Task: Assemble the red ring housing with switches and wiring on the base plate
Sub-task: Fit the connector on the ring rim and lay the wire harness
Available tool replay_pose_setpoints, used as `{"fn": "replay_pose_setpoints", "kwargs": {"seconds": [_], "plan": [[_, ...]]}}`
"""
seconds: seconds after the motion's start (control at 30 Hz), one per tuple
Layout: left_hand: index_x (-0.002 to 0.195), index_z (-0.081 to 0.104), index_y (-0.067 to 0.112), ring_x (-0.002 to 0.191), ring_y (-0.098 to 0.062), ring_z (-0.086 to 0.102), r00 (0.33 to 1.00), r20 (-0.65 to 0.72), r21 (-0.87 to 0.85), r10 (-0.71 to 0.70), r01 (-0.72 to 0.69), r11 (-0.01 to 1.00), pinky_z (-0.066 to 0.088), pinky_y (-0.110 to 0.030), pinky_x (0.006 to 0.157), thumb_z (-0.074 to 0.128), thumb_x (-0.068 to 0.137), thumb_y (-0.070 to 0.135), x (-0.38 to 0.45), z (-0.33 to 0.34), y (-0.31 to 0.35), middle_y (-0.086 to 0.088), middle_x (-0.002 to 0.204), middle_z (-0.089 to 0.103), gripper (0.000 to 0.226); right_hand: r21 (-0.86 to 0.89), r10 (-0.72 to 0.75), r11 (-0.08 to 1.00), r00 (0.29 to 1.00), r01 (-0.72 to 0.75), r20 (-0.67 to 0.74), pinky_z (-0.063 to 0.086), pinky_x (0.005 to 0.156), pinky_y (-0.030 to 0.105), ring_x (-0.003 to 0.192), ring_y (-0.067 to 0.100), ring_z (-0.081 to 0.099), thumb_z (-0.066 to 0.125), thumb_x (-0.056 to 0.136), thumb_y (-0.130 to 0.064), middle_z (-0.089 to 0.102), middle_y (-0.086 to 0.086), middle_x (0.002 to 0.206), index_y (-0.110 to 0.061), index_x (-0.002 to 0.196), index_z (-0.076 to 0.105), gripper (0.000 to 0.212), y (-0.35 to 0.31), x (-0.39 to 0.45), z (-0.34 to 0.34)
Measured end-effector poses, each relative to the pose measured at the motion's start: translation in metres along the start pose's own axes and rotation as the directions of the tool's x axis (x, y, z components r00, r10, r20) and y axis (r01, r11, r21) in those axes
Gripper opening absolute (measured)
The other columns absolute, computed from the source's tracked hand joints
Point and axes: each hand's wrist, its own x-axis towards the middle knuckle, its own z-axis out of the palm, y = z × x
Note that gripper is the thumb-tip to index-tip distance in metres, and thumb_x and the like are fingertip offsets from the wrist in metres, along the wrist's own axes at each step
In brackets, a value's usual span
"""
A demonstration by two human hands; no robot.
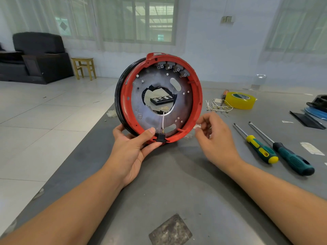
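Observation:
The red ring housing (196, 96) stands on edge on the grey table, its open side facing me, with the metal base plate (154, 82) inside it and a black rim behind. Several grey switches (170, 66) line its upper inner edge. A black plug socket (160, 137) sits in the bottom rim with a white wire (163, 121) running up to the plate's torn centre hole. My left hand (131, 147) grips the bottom rim, thumb beside the socket. My right hand (215, 137) hovers just right of the ring, fingers loosely curled, holding nothing.
Two green-handled screwdrivers (261, 149) (290, 158) lie to the right. A yellow tape roll (240, 100), a small orange screwdriver (223, 98) and loose short wires (218, 106) sit behind the right hand. Black and blue parts (316, 110) are at the far right. The table's left edge drops to a tiled floor.

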Motion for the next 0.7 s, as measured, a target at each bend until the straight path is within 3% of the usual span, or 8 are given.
{"fn": "replay_pose_setpoints", "kwargs": {"seconds": [0.07,0.17,0.33,0.5,0.63,0.7], "plan": [[0.129,0.040,0.025,0.100,-0.029,0.079,0.999,-0.031,0.016,0.015,-0.015,1.000,0.066,-0.044,0.078,0.080,0.084,-0.006,0.007,-0.001,0.002,-0.016,0.124,0.068,0.067,-0.092,0.064,0.994,0.997,-0.059,0.048,0.038,0.065,0.014,0.073,0.013,0.050,0.062,0.083,0.003,0.053,-0.001,0.085,-0.018,0.095,0.060,0.024,0.010,0.002,0.000],[0.126,0.040,0.027,0.101,-0.028,0.078,0.998,-0.065,0.008,0.028,-0.027,1.000,0.065,-0.042,0.077,0.080,0.085,-0.004,0.018,-0.001,0.005,-0.016,0.131,0.067,0.065,-0.226,0.139,0.969,0.977,-0.100,0.160,0.045,0.081,0.027,0.081,0.010,0.052,0.060,0.085,-0.001,0.054,-0.001,0.098,-0.019,0.101,0.062,0.024,0.021,0.007,0.006],[0.121,0.041,0.027,0.105,-0.027,0.077,0.996,-0.083,0.002,0.031,-0.031,1.000,0.065,-0.042,0.077,0.080,0.086,-0.002,0.037,0.003,0.003,-0.018,0.136,0.064,0.060,-0.594,0.148,0.803,0.946,0.056,0.289,0.046,0.095,0.039,0.112,0.029,0.057,0.053,0.095,-0.027,0.059,0.004,0.123,-0.020,0.118,0.065,0.027,0.040,0.031,0.028],[0.123,0.041,0.025,0.101,-0.028,0.078,0.997,-0.069,-0.018,0.032,-0.033,0.999,0.066,-0.041,0.075,0.080,0.087,-0.002,0.052,0.004,-0.005,-0.018,0.132,0.066,0.060,-0.764,0.172,0.643,0.961,0.057,0.216,0.040,0.101,0.040,0.120,0.031,0.057,0.048,0.096,-0.032,0.063,0.006,0.128,-0.017,0.125,0.067,0.037,0.071,0.076,0.047],[0.125,0.042,0.026,0.098,-0.030,0.079,0.997,-0.065,-0.029,0.034,-0.036,0.999,0.065,-0.039,0.072,0.079,0.086,-0.003,0.060,0.001,-0.005,-0.016,0.129,0.068,0.061,-0.741,0.325,0.655,0.940,-0.146,0.102,0.047,0.095,0.042,0.118,0.039,0.057,0.049,0.097,-0.023,0.062,0.018,0.126,-0.007,0.123,0.067,0.036,0.102,0.113,0.053],[0.125,0.042,0.025,0.097,-0.030,0.079,0.998,-0.063,-0.035,0.031,-0.034,0.999,0.065,-0.039,0.070,0.079,0.085,-0.003,0.063,0.002,-0.005,-0.017,0.127,0.070,0.061,-0.689,0.351,0.687,0.936,-0.229,0.038,0.049,0.086,0.040,0.112,0.041,0.059,0.052,0.094,-0.016,0.064,0.023,0.119,-0.003,0.113,0.068,0.029,0.114,0.129,0.055]]}}
